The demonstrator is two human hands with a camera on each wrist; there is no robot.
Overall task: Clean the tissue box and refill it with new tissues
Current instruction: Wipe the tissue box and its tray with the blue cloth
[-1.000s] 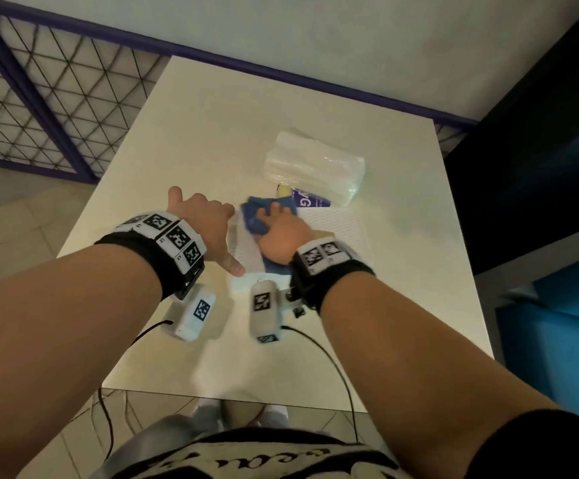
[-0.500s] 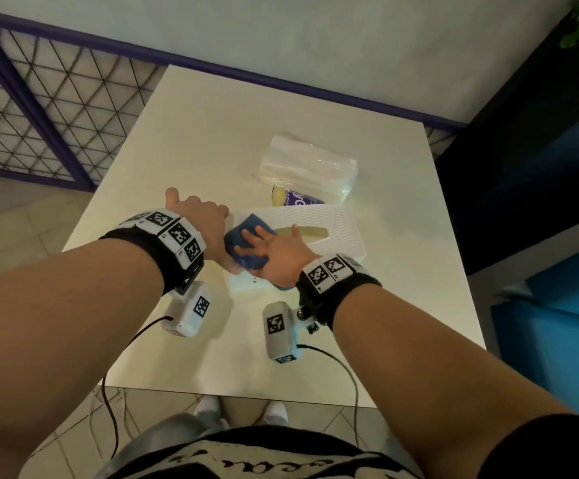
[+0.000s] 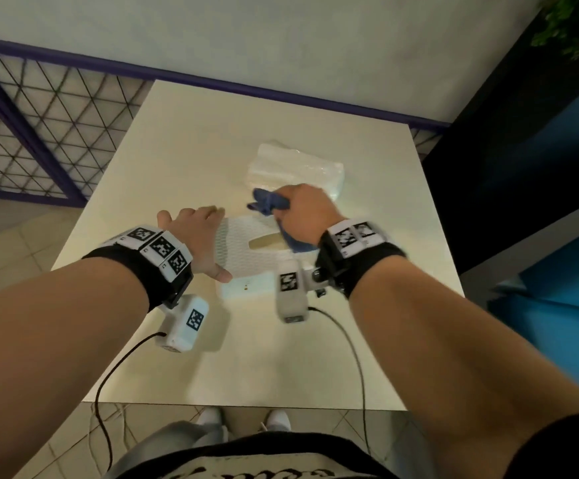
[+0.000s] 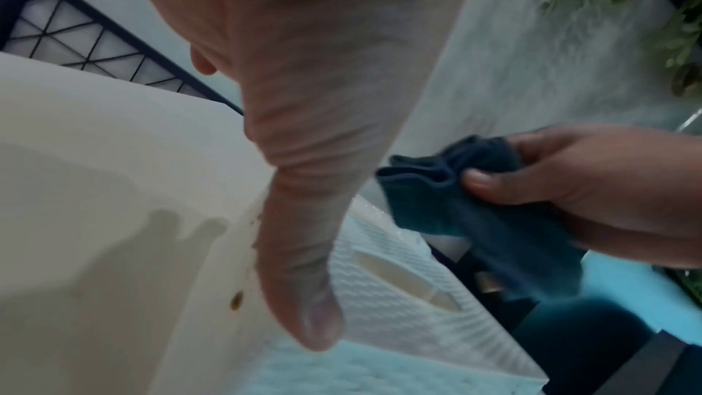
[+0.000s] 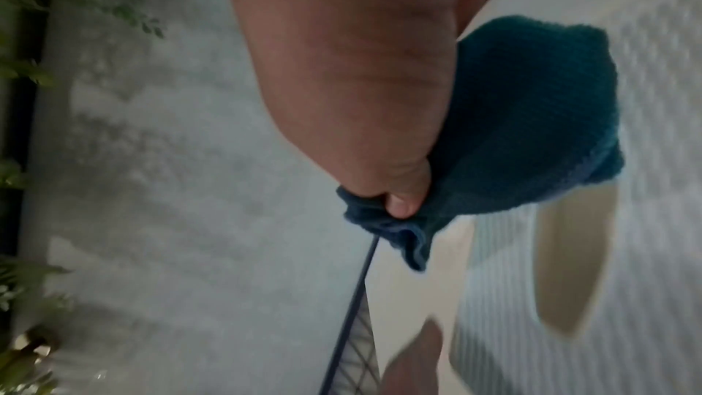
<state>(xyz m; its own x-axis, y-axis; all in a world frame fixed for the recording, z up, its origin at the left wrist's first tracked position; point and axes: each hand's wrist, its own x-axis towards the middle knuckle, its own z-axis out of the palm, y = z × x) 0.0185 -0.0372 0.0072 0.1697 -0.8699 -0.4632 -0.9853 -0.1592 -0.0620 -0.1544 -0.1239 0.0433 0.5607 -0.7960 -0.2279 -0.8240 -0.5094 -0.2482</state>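
The white textured tissue box (image 3: 243,247) lies on the table with its oval slot (image 3: 265,240) facing up; brown spots mark its near side (image 4: 235,301). My left hand (image 3: 195,236) rests against the box's left end, fingers straight and thumb along the near edge. Just above the box's right part, my right hand (image 3: 298,212) holds a bunched blue cloth (image 3: 269,203), lifted off the top. In the right wrist view the cloth (image 5: 531,119) hangs from the curled fingers over the slot (image 5: 570,257). A clear-wrapped pack of new tissues (image 3: 295,167) lies behind the box.
The cream table (image 3: 212,140) stands against a pale wall with a purple rail. A lattice fence (image 3: 39,133) runs along the left. Dark and blue furniture (image 3: 540,236) stands close on the right. Wrist camera cables hang over the near table edge.
My right hand has stopped pressing the cloth flat on the box's left part, bunched it up and lifted it rightward toward the tissue pack. The left hand stays at the box's left end.
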